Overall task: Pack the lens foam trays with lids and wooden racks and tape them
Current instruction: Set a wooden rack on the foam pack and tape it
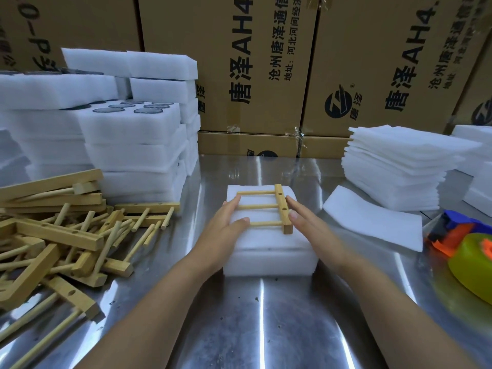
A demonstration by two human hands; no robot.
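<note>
while against the wooden rack [281, 206], left hand [226, 221] and right hand [307, 223], fingers [298, 213] straight

We stretch our bare left forearm [165, 302] and right forearm [394, 302] forward from the lower corners of the view, angled toward each other. Our left hand [226, 225] lies palm down, fingers straight and close together, thumb reaching out to the right. Our right hand [312, 226] sits opposite (a little apart from the left), fingers straight and pointing forward and slightly inward. Neither hand curls round anything.
</note>
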